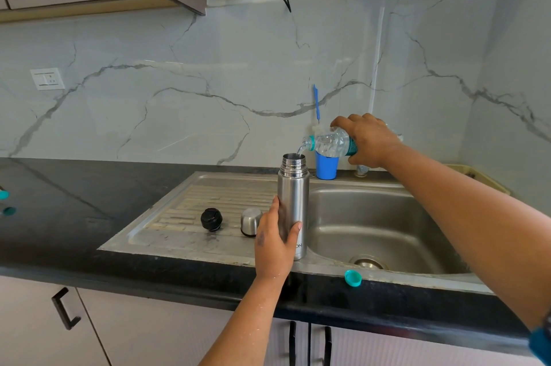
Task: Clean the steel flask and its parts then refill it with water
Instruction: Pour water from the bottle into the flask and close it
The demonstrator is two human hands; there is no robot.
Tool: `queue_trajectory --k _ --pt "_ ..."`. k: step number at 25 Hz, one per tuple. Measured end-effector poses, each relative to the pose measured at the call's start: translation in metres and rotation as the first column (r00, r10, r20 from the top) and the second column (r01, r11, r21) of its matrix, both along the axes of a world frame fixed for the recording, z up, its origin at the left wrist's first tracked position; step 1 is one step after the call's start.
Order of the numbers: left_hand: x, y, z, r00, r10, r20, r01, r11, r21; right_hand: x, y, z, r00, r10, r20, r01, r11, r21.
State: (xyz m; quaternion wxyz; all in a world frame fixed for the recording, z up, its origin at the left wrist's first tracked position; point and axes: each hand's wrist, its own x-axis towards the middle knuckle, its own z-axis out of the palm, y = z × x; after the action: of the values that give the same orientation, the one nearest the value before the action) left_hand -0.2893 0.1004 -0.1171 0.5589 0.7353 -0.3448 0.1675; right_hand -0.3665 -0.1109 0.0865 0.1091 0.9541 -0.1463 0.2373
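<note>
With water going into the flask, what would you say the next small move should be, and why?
Probably hold the tilt: the right hand pours the plastic bottle into the open flask, gripped by the left hand; water remains in the bottle.

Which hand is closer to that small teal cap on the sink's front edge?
Left. The left hand grips the steel flask just left of the teal cap; the right hand pours far behind it.

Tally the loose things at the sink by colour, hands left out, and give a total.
Steel: 2, the flask and the cup.
Black: 1, the stopper.
Teal: 1, the bottle cap.
Blue: 1, the tumbler.
Clear: 1, the plastic bottle.
Total: 6
</note>
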Motion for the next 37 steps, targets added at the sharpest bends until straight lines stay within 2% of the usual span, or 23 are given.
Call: queue_trajectory --k 37 --pt "0.003 0.002 -0.002 0.999 -0.027 -0.029 0.027 1.0 0.007 -0.001 0.003 0.014 1.0 -0.01 -0.013 0.008 0.995 -0.095"
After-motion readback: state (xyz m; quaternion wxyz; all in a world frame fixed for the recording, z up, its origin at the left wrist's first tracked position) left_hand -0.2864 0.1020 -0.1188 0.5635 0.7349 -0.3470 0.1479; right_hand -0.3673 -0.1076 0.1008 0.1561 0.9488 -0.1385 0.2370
